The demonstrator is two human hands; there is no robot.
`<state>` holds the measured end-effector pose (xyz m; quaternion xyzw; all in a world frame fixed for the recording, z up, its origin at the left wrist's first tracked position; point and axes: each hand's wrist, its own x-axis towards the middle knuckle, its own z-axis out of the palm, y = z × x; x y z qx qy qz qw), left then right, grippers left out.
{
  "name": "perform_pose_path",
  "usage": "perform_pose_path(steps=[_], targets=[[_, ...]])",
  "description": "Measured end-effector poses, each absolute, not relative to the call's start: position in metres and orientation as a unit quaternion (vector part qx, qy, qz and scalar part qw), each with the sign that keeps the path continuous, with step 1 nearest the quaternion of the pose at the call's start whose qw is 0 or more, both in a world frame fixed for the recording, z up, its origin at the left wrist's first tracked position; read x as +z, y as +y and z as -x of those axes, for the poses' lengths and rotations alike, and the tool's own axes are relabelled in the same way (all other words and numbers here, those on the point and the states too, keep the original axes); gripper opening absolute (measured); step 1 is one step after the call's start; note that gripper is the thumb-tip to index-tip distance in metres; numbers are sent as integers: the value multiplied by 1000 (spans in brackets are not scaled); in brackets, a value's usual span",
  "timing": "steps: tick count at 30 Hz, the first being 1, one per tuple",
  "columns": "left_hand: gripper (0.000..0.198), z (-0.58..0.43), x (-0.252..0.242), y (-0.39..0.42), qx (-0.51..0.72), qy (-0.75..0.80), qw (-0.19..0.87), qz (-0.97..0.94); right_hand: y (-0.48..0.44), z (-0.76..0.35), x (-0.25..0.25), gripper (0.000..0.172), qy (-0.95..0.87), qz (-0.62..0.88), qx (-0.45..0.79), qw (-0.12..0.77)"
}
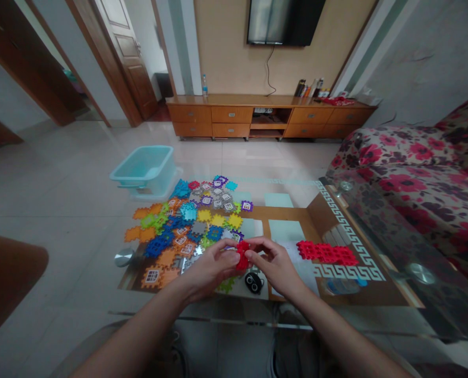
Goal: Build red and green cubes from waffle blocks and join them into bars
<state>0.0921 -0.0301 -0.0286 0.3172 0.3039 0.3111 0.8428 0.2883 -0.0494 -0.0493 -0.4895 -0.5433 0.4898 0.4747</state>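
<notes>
Tiled floor [60, 173] at far left, with a pale blue plastic tub [144, 170] standing just beside a glass-topped surface [257, 320]. Loose interlocking plastic pieces [186, 220] in orange, blue, yellow, grey and purple are heaped across its left part. A small red cluster of joined pieces [242, 255] is held just above the surface, between both hands, gripped by the fingers of the left hand [210, 268] from one side and by the right hand [275, 265] from the other, with fingertips kept close to the join. A small black object [253, 282] lies below. A longer joined red strip [327, 253] is placed further right, and a floral sofa [399, 178] is seen beyond.
</notes>
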Motion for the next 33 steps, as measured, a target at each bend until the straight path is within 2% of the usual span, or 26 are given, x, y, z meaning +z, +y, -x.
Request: perform_pose_path(steps=[6, 10, 12, 20, 33], targets=[[41, -93, -30, -28, 319, 326, 838, -299, -53, -290, -39, 26, -618, 503, 421, 433], [45, -95, -30, -27, 324, 354, 822, -306, -57, -292, -31, 57, -695, 471, 358, 407], [50, -95, -30, -28, 314, 366, 820, -309, -58, -293, -30, 67, -725, 452, 333, 398], [55, -95, -31, -29, 298, 389, 811, -320, -57, -293, -38, 54, -743, 432, 311, 405], [60, -91, -41, -28, 275, 397, 796, -365, -60, -289, -34, 62, -741, 418, 329, 409]])
